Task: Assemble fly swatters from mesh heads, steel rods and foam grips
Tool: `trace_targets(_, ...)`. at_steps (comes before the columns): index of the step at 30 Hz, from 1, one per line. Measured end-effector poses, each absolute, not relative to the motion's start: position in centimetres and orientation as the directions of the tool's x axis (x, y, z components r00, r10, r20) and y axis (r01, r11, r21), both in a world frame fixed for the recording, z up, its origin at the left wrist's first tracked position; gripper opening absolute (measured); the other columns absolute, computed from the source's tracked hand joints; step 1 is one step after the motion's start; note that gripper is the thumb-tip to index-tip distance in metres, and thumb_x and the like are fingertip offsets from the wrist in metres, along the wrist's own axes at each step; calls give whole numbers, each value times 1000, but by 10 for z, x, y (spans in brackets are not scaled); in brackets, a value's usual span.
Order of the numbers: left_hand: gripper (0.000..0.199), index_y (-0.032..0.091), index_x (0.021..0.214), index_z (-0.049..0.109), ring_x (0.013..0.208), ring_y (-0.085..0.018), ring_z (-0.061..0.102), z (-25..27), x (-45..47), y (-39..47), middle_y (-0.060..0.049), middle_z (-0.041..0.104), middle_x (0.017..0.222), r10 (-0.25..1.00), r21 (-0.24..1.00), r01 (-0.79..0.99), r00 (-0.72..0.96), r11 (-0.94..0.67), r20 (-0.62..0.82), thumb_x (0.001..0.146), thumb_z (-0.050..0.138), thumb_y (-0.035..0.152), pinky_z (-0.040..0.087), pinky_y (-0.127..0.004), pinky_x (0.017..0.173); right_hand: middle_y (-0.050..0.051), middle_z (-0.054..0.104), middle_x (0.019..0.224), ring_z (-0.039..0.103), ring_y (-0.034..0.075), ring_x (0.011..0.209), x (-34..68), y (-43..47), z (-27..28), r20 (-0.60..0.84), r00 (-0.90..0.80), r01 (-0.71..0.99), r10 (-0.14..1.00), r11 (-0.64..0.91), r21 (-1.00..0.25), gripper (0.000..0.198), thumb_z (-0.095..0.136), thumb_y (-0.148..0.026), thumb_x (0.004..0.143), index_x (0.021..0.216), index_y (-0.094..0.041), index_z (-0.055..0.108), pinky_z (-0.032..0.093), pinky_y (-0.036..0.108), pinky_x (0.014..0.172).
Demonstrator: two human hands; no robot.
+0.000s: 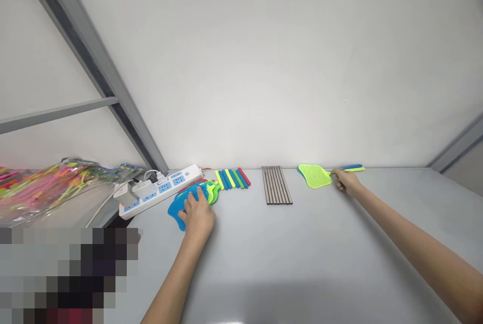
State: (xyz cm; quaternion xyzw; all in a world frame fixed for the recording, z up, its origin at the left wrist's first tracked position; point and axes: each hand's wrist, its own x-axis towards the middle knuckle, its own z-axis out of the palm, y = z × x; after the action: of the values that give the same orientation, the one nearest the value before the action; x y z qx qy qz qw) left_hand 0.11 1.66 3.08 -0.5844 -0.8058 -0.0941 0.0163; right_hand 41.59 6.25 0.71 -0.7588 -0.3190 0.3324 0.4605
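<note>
My left hand (198,213) lies with fingers spread on the blue fly swatter head (177,209) at the top of a pile. Green and yellow heads (214,189) stick out from under it on the right. At the far right, my right hand (347,181) is closed around the thin shaft of a yellow-green fly swatter (317,176). That swatter lies over a blue one, and their yellow and blue handles (355,168) point right, beyond my hand. The fingertips of my right hand are partly hidden.
Several coloured handles (233,179) lie in a row near the wall. Right of them is a row of metal tubes (276,185). A white power strip (162,190) with plugs and cables sits left of the pile. Bagged colourful items (49,183) lie at far left.
</note>
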Motion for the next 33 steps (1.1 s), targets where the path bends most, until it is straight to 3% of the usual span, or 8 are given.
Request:
trace_targets(3, 53, 7, 127, 25, 109, -33, 35, 31, 2, 15, -22, 31, 126, 944, 113, 951, -300, 286, 139, 74, 32, 12, 28, -45, 82, 6, 53, 95, 54, 14, 77, 401, 51, 10, -254, 501, 260, 827, -424, -868, 27, 45, -30, 81, 101, -13, 49, 46, 32, 65)
trace_targets(5, 56, 7, 127, 26, 107, -33, 36, 30, 2, 15, -22, 31, 125, 951, 93, 960, -277, 266, 140, 72, 34, 10, 28, -45, 81, 4, 54, 74, 52, 10, 57, 384, 43, 13, -259, 432, 319, 864, -414, -852, 25, 45, -34, 79, 86, -11, 53, 44, 25, 50)
trace_targets(10, 58, 7, 124, 32, 107, -33, 34, 24, 3, 15, -21, 32, 124, 967, 62, 977, -211, 204, 145, 66, 39, 7, 29, -44, 80, -4, 44, 48, 43, 7, 34, 333, 30, 17, -292, 172, 385, 941, -337, -859, 30, 52, -45, 69, 66, -16, 48, 34, 20, 34)
trace_targets(14, 49, 8, 122, 35, 109, -32, 32, 22, 4, 16, -19, 32, 125, 966, 73, 983, -181, 170, 182, 73, 32, 10, 30, -44, 80, -5, 43, 44, 39, 7, 29, 307, 29, 12, -281, 56, 429, 958, -278, -860, 32, 58, -47, 62, 67, -17, 47, 27, 19, 30)
trace_targets(19, 44, 8, 119, 40, 113, -29, 30, 21, 3, 20, -18, 31, 128, 963, 118, 983, -167, 144, 214, 76, 30, 11, 30, -43, 83, -7, 41, 40, 32, 4, 28, 303, 29, 10, -223, 43, 466, 974, -217, -857, 31, 61, -43, 60, 67, -17, 49, 22, 18, 31)
trace_targets(25, 41, 5, 118, 40, 114, -29, 31, 24, 8, 18, -18, 31, 129, 952, 178, 974, -180, 137, 250, 81, 27, 19, 33, -40, 85, -9, 38, 37, 21, 4, 25, 310, 29, 7, -263, 56, 396, 963, -263, -880, 25, 57, -37, 63, 74, -17, 48, 13, 19, 27)
trace_targets(29, 48, 2, 123, 31, 115, -29, 30, 28, 10, 16, -19, 30, 129, 939, 200, 971, -189, 134, 288, 76, 31, 12, 33, -40, 85, -12, 26, 36, 16, 4, 27, 317, 28, 2, -251, 111, 332, 962, -274, -903, 28, 51, -32, 66, 88, -16, 47, 11, 19, 28)
trace_targets(33, 54, -1, 124, 28, 115, -29, 30, 29, 8, 17, -22, 31, 128, 918, 217, 971, -171, 96, 358, 71, 34, 6, 31, -41, 87, -9, 32, 44, 19, 4, 32, 319, 21, 4, -216, 41, 302, 976, -218, -928, 37, 54, -34, 65, 98, -18, 51, 15, 18, 30)
